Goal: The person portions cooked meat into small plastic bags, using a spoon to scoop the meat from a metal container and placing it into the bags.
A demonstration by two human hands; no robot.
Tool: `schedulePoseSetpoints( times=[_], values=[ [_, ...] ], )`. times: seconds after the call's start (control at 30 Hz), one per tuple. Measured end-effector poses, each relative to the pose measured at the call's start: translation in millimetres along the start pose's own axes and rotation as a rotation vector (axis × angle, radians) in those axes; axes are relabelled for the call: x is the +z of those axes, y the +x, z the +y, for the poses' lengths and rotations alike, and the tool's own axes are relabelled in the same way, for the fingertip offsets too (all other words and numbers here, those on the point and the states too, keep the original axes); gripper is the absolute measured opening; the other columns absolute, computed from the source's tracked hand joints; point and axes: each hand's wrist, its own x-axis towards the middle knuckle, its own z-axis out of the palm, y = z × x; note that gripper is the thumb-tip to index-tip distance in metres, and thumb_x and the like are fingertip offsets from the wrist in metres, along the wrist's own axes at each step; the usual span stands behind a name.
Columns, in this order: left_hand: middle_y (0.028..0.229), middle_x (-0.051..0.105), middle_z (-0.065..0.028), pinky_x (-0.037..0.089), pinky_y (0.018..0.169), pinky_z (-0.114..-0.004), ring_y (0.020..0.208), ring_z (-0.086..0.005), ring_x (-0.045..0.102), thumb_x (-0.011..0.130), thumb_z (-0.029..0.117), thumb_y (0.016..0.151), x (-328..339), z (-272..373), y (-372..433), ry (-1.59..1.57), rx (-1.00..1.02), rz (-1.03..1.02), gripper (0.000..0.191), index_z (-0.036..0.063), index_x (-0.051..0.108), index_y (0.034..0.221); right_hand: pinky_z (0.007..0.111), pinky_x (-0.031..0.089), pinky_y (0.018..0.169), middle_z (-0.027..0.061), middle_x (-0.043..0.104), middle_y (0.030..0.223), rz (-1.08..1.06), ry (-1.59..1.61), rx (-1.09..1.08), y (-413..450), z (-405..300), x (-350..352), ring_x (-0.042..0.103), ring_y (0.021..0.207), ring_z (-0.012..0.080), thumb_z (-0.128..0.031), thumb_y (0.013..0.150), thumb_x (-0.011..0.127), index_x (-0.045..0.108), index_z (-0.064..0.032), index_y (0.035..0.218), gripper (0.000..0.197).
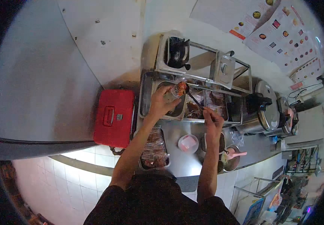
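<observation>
My left hand (162,102) holds a small clear plastic cup or bag (176,91) above the steel food pans. My right hand (214,119) grips the handle of a black spoon (195,99). Reddish chopped food (182,88) shows where the spoon's head meets the clear container; whether it lies on the spoon or inside the container is hard to tell. Beneath and beside the hands, pans in a steel rack contain clear plastic-wrapped dark food (216,102). Below my left forearm is a tray of wrapped packets (155,152).
A white round bowl (188,143) stands on the steel counter. Right of it is a metal pot with a pink-handled utensil (237,154). A red case (114,118) sits at left, large pressure cookers (266,109) at right. A steel shelf frame (204,53) rises behind the pans.
</observation>
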Motion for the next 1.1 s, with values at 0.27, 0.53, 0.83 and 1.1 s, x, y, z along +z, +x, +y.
schedulePoseSetpoints(
  times=[0.27,0.53,0.83,1.1],
  values=[
    [0.11,0.067,-0.0163,0.052,0.088,-0.039,0.1,-0.0302,0.065,0.086,0.018,0.07,8,-4,-2,0.045,-0.084,0.036,0.057,0.002,0.061,0.12,0.032,0.042,0.055,0.0129,0.058,0.072,0.046,-0.585,-0.599,-22,-11,23,0.055,0.061,0.0203,-0.001,0.087,0.066,0.071,-0.0009,0.105,0.019],
    [0.112,0.068,-0.0152,0.053,0.088,-0.038,0.099,-0.0292,0.066,0.086,0.019,0.07,15,-10,-2,0.019,-0.05,0.03,0.06,0.0032,0.061,0.122,0.036,0.04,0.05,0.0122,0.052,0.068,0.054,-0.763,-0.698,-32,-27,27,0.051,0.056,0.0258,0.002,0.083,0.068,0.071,-0.0032,0.107,0.025],
    [0.11,0.069,-0.015,0.054,0.086,-0.038,0.098,-0.0279,0.068,0.088,0.024,0.07,20,-4,-2,-0.006,-0.089,0.077,0.059,0.0034,0.063,0.119,0.037,0.039,0.049,0.0097,0.046,0.066,0.111,-0.856,-0.782,-32,-22,27,0.048,0.055,0.0255,0.001,0.082,0.069,0.072,-0.0056,0.107,0.026],
    [0.105,0.069,-0.0158,0.054,0.082,-0.038,0.095,-0.0286,0.068,0.088,0.022,0.07,17,7,1,0.018,-0.08,0.088,0.057,0.0032,0.064,0.118,0.038,0.04,0.05,0.009,0.047,0.068,0.111,-0.859,-0.777,-32,-26,26,0.05,0.058,0.0255,0.002,0.079,0.068,0.072,-0.007,0.108,0.031]
  ],
)
